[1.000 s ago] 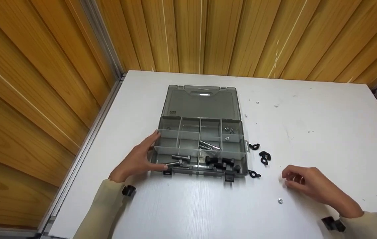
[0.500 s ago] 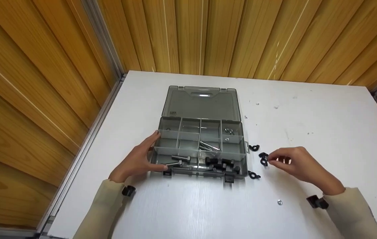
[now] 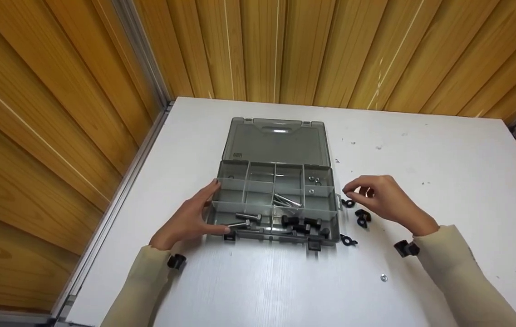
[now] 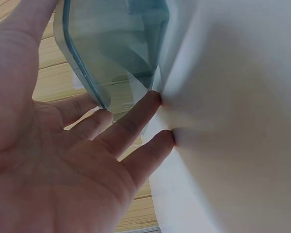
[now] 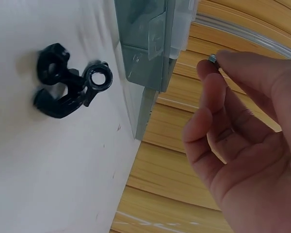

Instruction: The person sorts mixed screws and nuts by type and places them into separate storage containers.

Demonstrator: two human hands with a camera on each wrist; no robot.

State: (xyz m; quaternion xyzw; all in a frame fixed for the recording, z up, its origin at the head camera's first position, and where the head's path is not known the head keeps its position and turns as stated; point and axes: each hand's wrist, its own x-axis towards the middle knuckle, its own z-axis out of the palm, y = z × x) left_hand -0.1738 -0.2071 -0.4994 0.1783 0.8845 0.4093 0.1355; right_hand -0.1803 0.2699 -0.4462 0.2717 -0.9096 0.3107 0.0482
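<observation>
A grey see-through compartment box (image 3: 258, 196) lies open, its lid (image 3: 280, 143) laid back. My left hand (image 3: 186, 222) rests at its left front corner, fingers fairly straight, with the thumb along the front edge. In the left wrist view, fingertips (image 4: 153, 99) touch the table beside the box. My right hand (image 3: 382, 200) is raised just right of the box, above a black wing nut (image 3: 347, 203). Between thumb and index finger it pinches a small silver nut (image 5: 212, 58), mostly hidden by the fingertips. Silver nuts (image 3: 311, 179) sit in the back right compartment.
Silver bolts (image 3: 248, 216) and black bolts (image 3: 302, 227) fill the front compartments; silver rods (image 3: 287, 200) lie behind. More black wing nuts (image 3: 363, 219) lie right of the box, one (image 3: 348, 240) near its corner. A silver nut (image 3: 384, 277) lies nearer. Wood-panel walls (image 3: 280, 50) bound the table.
My right hand has moved up and left, from the open table past the wing nuts to the box's right side, fingertips kept together. The left hand stays in place.
</observation>
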